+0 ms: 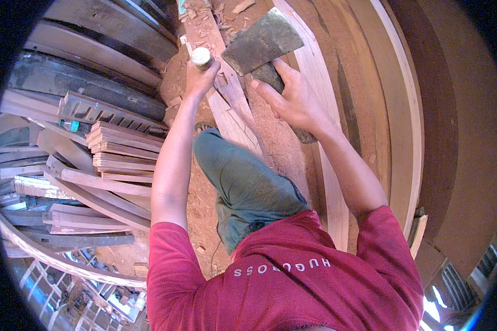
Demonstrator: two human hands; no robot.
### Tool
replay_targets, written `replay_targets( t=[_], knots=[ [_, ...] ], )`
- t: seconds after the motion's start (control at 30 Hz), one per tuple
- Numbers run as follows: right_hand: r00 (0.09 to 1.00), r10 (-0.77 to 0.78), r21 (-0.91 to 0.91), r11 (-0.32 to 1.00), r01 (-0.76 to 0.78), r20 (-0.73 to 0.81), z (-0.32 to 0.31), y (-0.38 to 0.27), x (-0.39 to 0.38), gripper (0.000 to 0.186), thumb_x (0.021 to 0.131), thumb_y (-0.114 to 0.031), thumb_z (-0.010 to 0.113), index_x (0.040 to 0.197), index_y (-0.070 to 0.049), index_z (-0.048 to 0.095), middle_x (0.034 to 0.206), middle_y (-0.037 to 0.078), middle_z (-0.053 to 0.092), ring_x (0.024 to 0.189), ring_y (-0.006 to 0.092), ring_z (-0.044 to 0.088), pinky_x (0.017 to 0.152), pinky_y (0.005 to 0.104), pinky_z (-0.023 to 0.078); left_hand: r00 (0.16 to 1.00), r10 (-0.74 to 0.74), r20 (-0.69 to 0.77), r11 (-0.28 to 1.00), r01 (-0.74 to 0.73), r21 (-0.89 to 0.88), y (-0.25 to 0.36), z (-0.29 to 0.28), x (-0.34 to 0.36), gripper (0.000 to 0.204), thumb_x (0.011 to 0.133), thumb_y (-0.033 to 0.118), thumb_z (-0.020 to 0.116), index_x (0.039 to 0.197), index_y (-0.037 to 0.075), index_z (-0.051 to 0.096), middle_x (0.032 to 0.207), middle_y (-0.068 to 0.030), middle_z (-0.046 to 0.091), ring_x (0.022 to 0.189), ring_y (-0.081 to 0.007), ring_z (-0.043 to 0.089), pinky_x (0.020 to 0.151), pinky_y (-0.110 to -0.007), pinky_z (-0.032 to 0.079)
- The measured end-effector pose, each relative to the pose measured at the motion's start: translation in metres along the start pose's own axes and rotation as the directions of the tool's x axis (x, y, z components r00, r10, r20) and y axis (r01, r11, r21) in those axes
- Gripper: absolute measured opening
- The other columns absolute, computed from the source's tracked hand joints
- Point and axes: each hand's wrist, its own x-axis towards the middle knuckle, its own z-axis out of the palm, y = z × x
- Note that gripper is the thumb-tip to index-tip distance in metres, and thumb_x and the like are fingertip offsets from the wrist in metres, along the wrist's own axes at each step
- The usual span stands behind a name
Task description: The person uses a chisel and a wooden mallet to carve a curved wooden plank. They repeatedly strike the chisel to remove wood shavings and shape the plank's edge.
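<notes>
My left hand [200, 80] is closed around the upright handle of what looks like a chisel [201, 56]. Only its pale round butt shows; the blade is hidden below the fist. In my right hand [295, 99] is a hatchet [266, 43], gripped by its dark wooden handle. Its broad grey metal head hangs just right of the chisel's butt, apart from it. Beneath both hands lies a pale wooden board [234, 124] with pencil lines and cut notches. Wood chips [201, 25] are scattered around its far end.
A neat stack of short planks [124, 151] stands at the left, near a slotted timber piece [107, 110] and curved boards [94, 193]. Long planks [320, 71] and large brown sheets [469, 110] run along the right. Sawdust covers the floor [281, 149]. My bent knee [243, 165] is close below the board.
</notes>
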Motion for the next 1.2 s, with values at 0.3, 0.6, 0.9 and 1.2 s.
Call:
replay_targets(
  t=[0.3,0.6,0.9,1.2],
  knots=[
    [0.887,-0.389,0.055,0.909,0.414,-0.250,-0.023,-0.048,0.026,0.040,0.087,-0.031,0.066,0.105,0.003,0.057,0.079,0.023,0.065,0.072,0.0399,0.064,0.063,0.0430,0.052,0.990,0.129,-0.058,0.991,-0.130,-0.018,0.004,0.007,-0.009,0.011,0.076,0.010,0.068,0.075,0.003,0.061,0.067,0.0004,0.061,0.063,-0.0092,0.058,0.059,-0.028,0.046],
    [0.970,-0.223,-0.394,0.886,0.243,0.098,0.007,-0.031,0.051,0.045,0.089,-0.035,0.062,0.115,0.001,0.054,0.083,0.032,0.063,0.079,0.0481,0.062,0.069,0.0524,0.051,0.982,0.139,-0.125,0.977,-0.157,-0.143,0.003,0.010,-0.012,0.013,0.075,0.008,0.070,0.082,0.002,0.062,0.074,-0.0004,0.065,0.067,-0.0107,0.060,0.063,-0.029,0.048],
    [0.964,-0.251,-0.389,0.882,0.264,0.086,0.017,-0.039,0.051,0.042,0.086,-0.033,0.065,0.110,0.000,0.055,0.086,0.029,0.064,0.083,0.0436,0.064,0.069,0.0495,0.051,0.987,0.123,-0.106,0.976,-0.140,-0.168,-0.013,0.008,-0.018,0.012,0.077,0.007,0.068,0.088,0.004,0.066,0.082,-0.0015,0.067,0.077,-0.0113,0.062,0.071,-0.030,0.050],
    [0.930,-0.361,-0.232,0.913,0.337,-0.070,0.022,-0.019,0.044,0.035,0.089,-0.031,0.058,0.104,0.000,0.053,0.081,0.027,0.066,0.078,0.0468,0.064,0.070,0.0545,0.053,0.996,0.091,-0.005,0.982,-0.090,-0.164,-0.019,0.009,-0.021,0.027,0.077,0.004,0.067,0.104,0.002,0.063,0.100,-0.0038,0.068,0.092,-0.0127,0.063,0.082,-0.031,0.050]
  ],
)
